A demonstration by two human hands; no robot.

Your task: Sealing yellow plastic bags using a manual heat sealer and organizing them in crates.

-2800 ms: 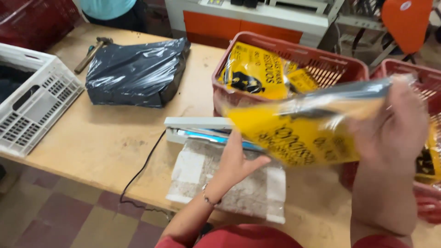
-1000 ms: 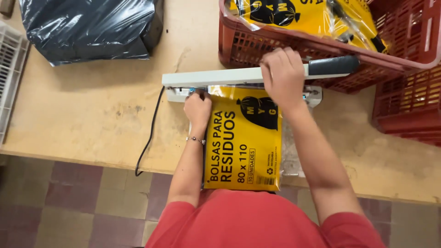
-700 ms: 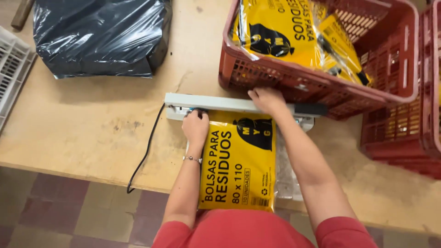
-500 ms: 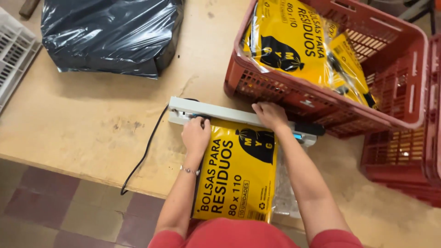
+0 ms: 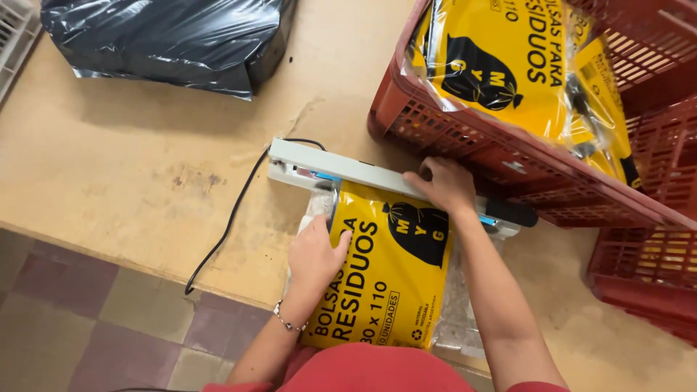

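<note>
R hand [image 5: 444, 183] presses flat on the sealer arm [image 5: 377, 173], fingers curled over it. L hand [image 5: 314, 252] lies open, palm down, on the yellow pack [image 5: 388, 279], which sits near the table edge w/ its far end under the arm.

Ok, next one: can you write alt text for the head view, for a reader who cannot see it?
Seen from above, a person's right hand presses down the arm of a tabletop heat sealer on the top edge of a yellow plastic package, while the left hand steadies the package. A red crate of similar packages sits just beyond, and a black wrapped bundle lies farther left on the wooden table.
</note>
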